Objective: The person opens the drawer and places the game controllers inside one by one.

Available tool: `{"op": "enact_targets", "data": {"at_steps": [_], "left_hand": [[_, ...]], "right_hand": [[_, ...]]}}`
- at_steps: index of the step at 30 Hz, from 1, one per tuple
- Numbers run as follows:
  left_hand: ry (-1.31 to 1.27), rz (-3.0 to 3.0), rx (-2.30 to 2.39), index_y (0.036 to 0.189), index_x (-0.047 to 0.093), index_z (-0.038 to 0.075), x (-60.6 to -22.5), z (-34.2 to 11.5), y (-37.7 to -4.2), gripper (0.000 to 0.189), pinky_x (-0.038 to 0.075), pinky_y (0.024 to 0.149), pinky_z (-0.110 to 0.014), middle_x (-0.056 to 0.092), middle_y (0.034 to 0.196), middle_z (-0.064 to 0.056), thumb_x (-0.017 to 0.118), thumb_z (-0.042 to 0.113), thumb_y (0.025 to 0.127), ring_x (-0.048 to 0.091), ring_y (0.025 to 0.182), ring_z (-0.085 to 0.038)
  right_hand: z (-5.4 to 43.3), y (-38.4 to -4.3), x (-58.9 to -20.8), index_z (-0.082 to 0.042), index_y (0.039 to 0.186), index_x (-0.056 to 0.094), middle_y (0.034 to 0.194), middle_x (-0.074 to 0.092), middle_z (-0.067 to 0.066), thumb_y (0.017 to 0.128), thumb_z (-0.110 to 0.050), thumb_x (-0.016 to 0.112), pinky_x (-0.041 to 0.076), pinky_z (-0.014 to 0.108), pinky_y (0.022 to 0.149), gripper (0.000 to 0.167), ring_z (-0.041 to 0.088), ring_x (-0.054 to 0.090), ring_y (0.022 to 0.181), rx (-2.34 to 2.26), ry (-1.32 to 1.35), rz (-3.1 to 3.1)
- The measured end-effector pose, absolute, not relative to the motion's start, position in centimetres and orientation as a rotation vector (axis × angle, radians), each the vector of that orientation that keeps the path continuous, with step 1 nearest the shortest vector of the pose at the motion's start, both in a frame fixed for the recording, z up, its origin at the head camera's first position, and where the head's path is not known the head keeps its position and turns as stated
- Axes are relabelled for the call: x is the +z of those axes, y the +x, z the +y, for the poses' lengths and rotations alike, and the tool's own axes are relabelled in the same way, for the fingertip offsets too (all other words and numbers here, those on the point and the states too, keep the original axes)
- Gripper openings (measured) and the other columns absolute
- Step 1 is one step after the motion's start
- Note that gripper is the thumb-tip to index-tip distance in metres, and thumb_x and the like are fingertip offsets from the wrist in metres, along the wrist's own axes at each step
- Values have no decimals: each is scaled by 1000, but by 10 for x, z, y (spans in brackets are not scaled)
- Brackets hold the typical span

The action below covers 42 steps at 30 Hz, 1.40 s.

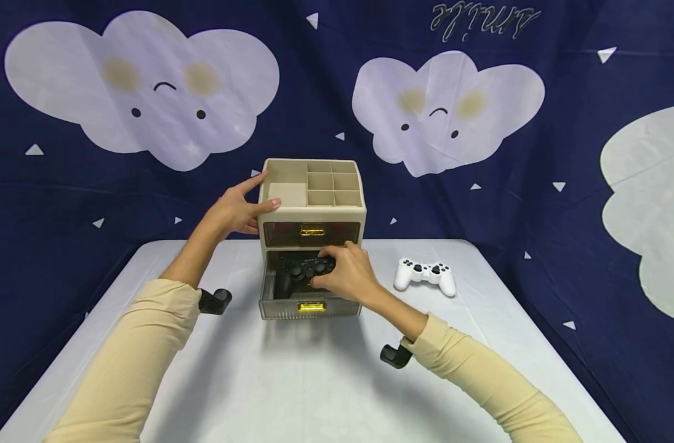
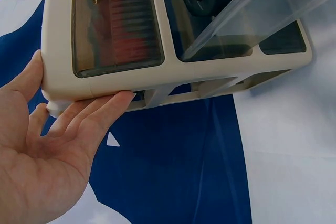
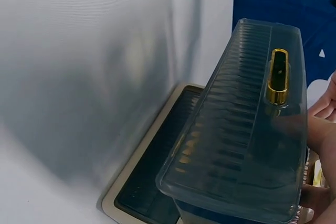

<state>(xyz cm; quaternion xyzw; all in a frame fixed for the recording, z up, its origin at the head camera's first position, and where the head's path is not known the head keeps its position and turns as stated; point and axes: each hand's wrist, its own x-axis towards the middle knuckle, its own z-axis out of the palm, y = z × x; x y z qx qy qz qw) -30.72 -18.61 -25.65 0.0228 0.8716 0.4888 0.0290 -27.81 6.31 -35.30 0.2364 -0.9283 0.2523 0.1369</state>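
Note:
A small beige drawer organizer [image 1: 314,213] with smoky clear drawers stands near the back of the white table. My left hand [image 1: 234,210] rests against its upper left corner, thumb over the top rim and extended fingers along the side, as the left wrist view also shows. The lower drawer [image 1: 284,309] is pulled out, and a black game controller [image 1: 284,280] lies in it. Reaching into the drawer from the right, my right hand [image 1: 352,272] holds the controller's right end between thumb and fingers. In the right wrist view the drawer front [image 3: 236,129] hides most of this grip.
A white game controller [image 1: 424,275] lies on the table [image 1: 314,387] to the organizer's right. The organizer's upper drawer [image 1: 284,235] is closed, with something reddish inside. Open compartments [image 1: 333,183] divide its top. A dark blue cloud-print cloth [image 1: 314,74] hangs behind.

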Motion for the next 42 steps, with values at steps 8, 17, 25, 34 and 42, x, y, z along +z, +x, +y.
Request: {"op": "enact_targets", "data": {"at_steps": [8, 17, 25, 34, 42], "left_hand": [[77, 2688, 1514, 162, 9, 43, -257, -186, -308, 84, 54, 100, -56, 51, 143, -29, 65, 39, 100, 69, 110, -45], [81, 2702, 1490, 162, 9, 43, -258, -188, -310, 85, 55, 98, -54, 52, 142, -29, 65, 43, 99, 71, 108, -42], [78, 2695, 1501, 162, 10, 44, -258, -187, -310, 85, 54, 99, -56, 50, 143, -30, 66, 43, 98, 69, 110, -44], [82, 2695, 1508, 162, 9, 43, -258, -186, -308, 85, 55, 99, -55, 54, 139, -30, 66, 40, 99, 70, 109, -45], [71, 2699, 1512, 162, 10, 43, -258, -185, -308, 85, 56, 98, -54, 52, 142, -30, 66, 40, 99, 69, 110, -45]], "right_hand": [[63, -279, -356, -16, 115, 76, 101, 73, 6, 70, -41, 89, 38, 38, 77, 53, 22, 60, 93, 690, 662, -2701], [64, -280, -361, -16, 115, 76, 111, 75, 5, 71, -43, 87, 35, 40, 78, 53, 27, 62, 108, 701, 672, -2699], [65, -279, -365, -14, 119, 76, 116, 74, 9, 74, -46, 87, 33, 42, 79, 56, 30, 62, 108, 664, 689, -2709], [65, -280, -367, -14, 120, 75, 113, 76, 8, 74, -46, 87, 33, 44, 79, 57, 31, 62, 106, 629, 709, -2681], [65, -281, -368, -13, 122, 74, 117, 75, 10, 76, -46, 87, 33, 46, 80, 58, 34, 61, 112, 597, 726, -2677]]}}
